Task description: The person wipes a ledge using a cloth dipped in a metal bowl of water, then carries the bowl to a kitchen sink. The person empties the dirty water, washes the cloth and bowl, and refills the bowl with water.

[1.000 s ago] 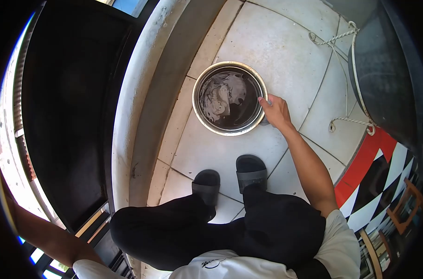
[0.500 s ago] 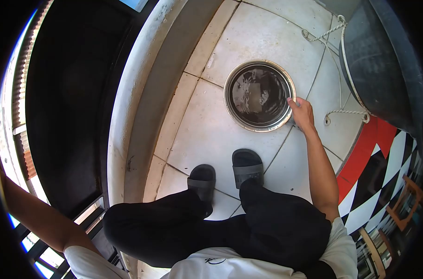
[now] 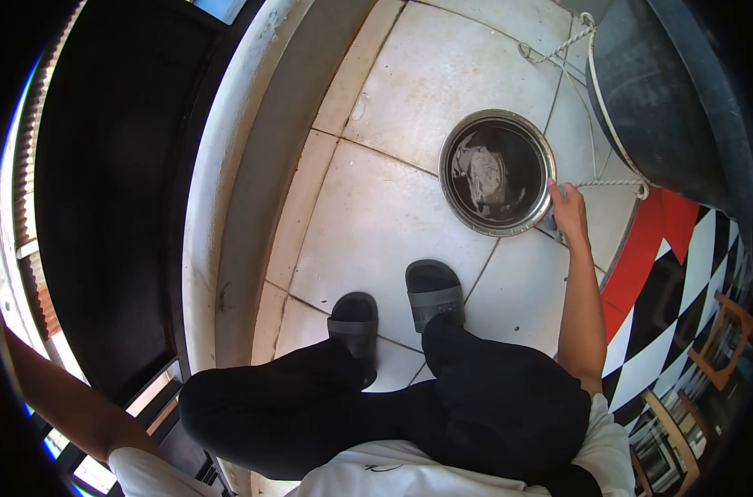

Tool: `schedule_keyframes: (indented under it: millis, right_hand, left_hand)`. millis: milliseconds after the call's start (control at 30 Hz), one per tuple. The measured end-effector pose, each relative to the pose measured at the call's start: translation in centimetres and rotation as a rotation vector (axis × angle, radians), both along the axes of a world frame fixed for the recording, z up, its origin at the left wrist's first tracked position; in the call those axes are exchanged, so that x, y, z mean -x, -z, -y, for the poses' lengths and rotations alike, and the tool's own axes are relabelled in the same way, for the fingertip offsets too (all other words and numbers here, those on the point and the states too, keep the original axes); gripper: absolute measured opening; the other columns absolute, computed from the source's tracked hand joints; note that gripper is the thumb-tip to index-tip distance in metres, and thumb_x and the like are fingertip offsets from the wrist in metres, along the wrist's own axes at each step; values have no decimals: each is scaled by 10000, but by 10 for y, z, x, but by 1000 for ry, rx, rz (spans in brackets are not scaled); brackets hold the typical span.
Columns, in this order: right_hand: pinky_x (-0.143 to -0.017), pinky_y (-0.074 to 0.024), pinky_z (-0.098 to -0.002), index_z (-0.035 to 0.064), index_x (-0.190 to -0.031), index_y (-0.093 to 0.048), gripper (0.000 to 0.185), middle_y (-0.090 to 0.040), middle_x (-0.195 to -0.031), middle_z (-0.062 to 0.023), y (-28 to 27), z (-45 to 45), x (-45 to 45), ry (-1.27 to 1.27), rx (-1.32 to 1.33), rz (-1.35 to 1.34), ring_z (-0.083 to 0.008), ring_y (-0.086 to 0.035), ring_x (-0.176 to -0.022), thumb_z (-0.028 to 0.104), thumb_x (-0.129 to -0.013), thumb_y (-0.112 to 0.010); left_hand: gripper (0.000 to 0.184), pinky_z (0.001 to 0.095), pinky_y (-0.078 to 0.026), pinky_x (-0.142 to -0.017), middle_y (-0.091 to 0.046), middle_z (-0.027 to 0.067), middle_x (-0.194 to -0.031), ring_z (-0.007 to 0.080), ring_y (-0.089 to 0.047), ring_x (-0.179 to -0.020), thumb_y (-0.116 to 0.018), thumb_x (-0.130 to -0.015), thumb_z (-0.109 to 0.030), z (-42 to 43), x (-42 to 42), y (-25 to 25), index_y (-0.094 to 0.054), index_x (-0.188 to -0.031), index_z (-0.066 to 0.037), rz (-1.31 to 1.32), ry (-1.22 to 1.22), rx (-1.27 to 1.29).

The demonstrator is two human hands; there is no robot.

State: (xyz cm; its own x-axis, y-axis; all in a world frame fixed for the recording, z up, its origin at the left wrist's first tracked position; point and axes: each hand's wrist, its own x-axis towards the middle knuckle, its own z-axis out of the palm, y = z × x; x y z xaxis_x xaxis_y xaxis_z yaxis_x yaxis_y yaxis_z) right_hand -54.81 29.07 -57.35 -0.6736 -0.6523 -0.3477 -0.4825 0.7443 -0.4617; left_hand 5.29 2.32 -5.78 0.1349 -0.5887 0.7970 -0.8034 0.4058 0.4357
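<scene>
Right hand point(image 3: 569, 213) clamped on metal basin point(image 3: 497, 231) at four o'clock, dark liquid point(image 3: 519, 166) inside, left arm point(image 3: 78, 402) toward eight, its grip cannot tell.

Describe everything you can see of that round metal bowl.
This round bowl has a shiny, metal-looking rim and holds liquid that looks dark, with pale reflections. It appears upright and roughly level over white floor tiles; whether its base touches them is hidden. The right hand grips its rim, toward the picture's right.
</scene>
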Motion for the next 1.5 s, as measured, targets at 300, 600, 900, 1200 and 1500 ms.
schedule_keyframes:
  millis: [300, 600, 900, 1200, 1500]
  right_hand:
    - [-919, -456, -276, -51, -1244, -498, 430, -622, -1099, -116, -84, 118, -93, 49, 559, 964, -166, -603, -1006, -70, -819, -555]
    - [-896, -519, -372, -14, -1257, -543, 372, -625, -1136, -182, -32, 372, -209, 234, 900, 886, -259, -633, -990, 105, -906, -583]
    - [-1177, -102, -435, -116, -1466, -19, 839, 4, -1551, -303, -17, 417, -303, -126, 1140, 706, -400, -62, -1454, 531, -998, -277]
    - [-1105, -96, -651, -128, -1453, 69, 1019, 50, -1461, -439, 15, 206, -455, -653, 1064, 571, -582, -3, -1385, 639, -929, -351]
    - [-1148, -104, -551, -137, -1444, 31, 1067, -18, -1475, -420, -18, 387, -313, -290, 1244, 668, -539, -56, -1400, 684, -899, -377]
  left_hand:
    - [286, 342, -485, -610, -548, 104, -697, 203, -557, -607, -477, -962, -210, -6, 30, 12, -587, -877, 41, -108, -51, 104]
    - [216, 265, -404, -514, -460, 43, -634, 143, -451, -540, -491, -953, -120, -14, 23, 24, -503, -750, -45, 462, -133, 147]
    - [201, 262, -373, -488, -438, 30, -628, 126, -401, -517, -518, -938, -114, -11, 26, 22, -515, -752, -39, -134, -64, 104]
    - [188, 265, -370, -487, -437, 31, -627, 129, -401, -514, -523, -929, -105, -11, 22, 16, -514, -752, -40, -185, -111, 148]
    - [176, 269, -367, -485, -437, 32, -625, 131, -400, -511, -527, -920, -95, -10, 24, 20, -514, -753, -41, -205, -118, 162]
